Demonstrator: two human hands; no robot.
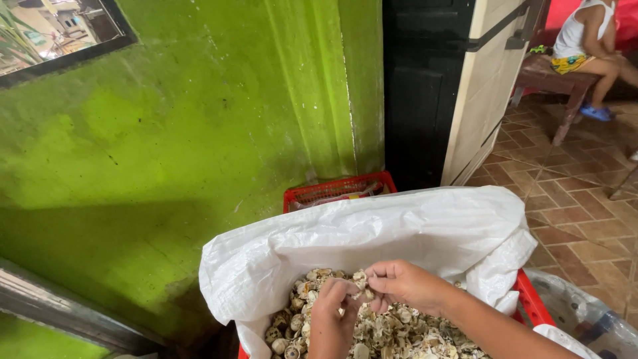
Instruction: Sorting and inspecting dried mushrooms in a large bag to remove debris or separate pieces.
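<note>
Pale, cracked, beige nut-like shells [372,329], heaped in a white woven plastic sack [372,233] at six o'clock, are picked over, one piece [359,278] pinched between left hand [332,316] and right hand [405,286], with most of the heap seemingly left unsorted.

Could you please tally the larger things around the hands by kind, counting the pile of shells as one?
Hands at work: 2, left hand and right hand
White woven sacks: 1, white sack
Red plastic crates: 2, near crate and far crate
Shell piles: 1, pile of shells
Framed pictures: 1, picture
Wooden benches: 1, bench
Total: 8
</note>
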